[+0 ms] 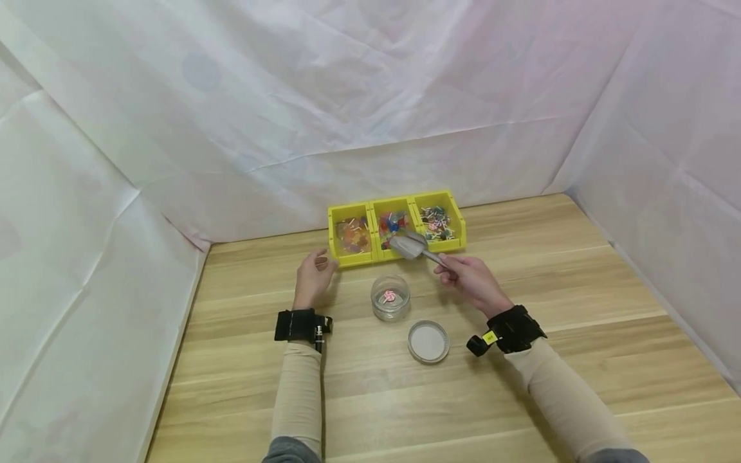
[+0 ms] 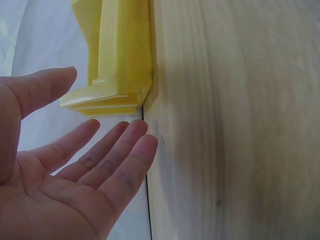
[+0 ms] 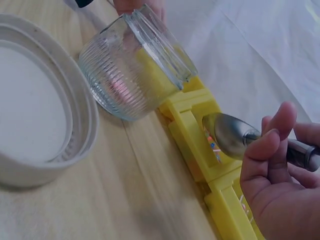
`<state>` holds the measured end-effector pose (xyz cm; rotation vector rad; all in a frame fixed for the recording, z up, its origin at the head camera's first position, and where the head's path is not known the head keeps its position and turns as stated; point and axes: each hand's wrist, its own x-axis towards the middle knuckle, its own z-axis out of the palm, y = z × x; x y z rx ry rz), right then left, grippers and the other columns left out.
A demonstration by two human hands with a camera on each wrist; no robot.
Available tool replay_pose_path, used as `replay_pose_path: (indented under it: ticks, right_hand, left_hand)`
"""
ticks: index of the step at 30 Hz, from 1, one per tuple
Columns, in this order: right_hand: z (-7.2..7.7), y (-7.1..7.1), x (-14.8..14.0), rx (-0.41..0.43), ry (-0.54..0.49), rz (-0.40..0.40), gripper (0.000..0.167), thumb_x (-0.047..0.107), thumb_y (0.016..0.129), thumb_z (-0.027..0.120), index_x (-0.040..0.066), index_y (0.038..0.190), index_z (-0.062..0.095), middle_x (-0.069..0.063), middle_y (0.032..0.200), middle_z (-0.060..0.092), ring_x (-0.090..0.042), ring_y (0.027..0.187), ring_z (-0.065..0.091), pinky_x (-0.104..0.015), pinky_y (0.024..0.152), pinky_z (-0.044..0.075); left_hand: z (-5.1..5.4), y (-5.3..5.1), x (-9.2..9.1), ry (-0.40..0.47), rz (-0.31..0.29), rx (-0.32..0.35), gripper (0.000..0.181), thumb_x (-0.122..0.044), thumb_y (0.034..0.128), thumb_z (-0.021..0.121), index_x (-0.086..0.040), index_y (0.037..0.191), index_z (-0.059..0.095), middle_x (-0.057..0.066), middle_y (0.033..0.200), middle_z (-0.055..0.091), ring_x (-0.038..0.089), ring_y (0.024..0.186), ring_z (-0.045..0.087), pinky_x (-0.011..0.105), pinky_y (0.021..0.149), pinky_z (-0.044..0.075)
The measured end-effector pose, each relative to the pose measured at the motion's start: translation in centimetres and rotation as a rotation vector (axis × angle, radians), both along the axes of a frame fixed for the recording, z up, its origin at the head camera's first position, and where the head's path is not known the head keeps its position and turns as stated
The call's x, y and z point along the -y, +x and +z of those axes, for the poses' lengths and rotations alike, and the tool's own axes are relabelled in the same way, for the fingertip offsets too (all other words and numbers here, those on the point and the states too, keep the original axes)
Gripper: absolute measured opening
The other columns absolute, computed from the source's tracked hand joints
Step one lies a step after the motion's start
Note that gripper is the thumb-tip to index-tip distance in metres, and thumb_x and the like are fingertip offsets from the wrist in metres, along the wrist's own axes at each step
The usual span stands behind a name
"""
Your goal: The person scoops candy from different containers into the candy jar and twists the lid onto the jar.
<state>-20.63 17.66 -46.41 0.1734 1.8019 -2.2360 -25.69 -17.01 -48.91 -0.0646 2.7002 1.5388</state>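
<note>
My right hand (image 1: 473,281) grips the handle of a metal scoop (image 1: 408,245), whose bowl is over the front of the middle yellow bin (image 1: 386,256). Fingers and thumb close round the handle in the right wrist view. Beside the front corner of the left bin (image 1: 356,260) is my left hand (image 1: 314,278), its fingers spread and holding nothing. A ribbed glass jar (image 1: 391,314) stands upright without its lid before the bins, with a pink-and-white swirl lollipop charm (image 1: 390,296) inside. Whether the scoop carries anything is hidden.
The round lid (image 1: 428,341) lies on the wooden table (image 1: 370,411) near the jar. Small colourful charms fill the three joined bins, including the right bin (image 1: 457,244). White cloth (image 1: 359,96) hangs behind the table and along both sides.
</note>
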Motion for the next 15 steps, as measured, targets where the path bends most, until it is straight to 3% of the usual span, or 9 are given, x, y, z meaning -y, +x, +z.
replay_pose_path:
  ticks: [8,15]
  right_hand:
    - [0.1,-0.7,0.9,0.022,0.016,-0.031,0.039,0.025,0.102,0.057,-0.006,0.125,0.058,-0.004,0.088,0.070,-0.005,0.070,0.059,-0.017,0.064,0.052]
    - [0.4,-1.2,1.4,0.023,-0.025,-0.022,0.049,0.024,0.102,0.057,-0.012,0.134,0.051,-0.005,0.091,0.073,-0.005,0.069,0.059,-0.017,0.065,0.052]
  left_hand:
    - [-0.5,-0.4,-0.2,0.013,0.003,-0.006,0.055,-0.028,0.0983,0.061,-0.004,0.146,0.045,0.024,0.136,0.055,0.036,0.125,0.057,0.048,0.102,0.049]
    - [-0.6,-0.8,-0.4,0.012,0.006,0.001,0.056,-0.029,0.0989,0.061,-0.005,0.147,0.045,0.024,0.137,0.055,0.036,0.125,0.057,0.048,0.101,0.050]
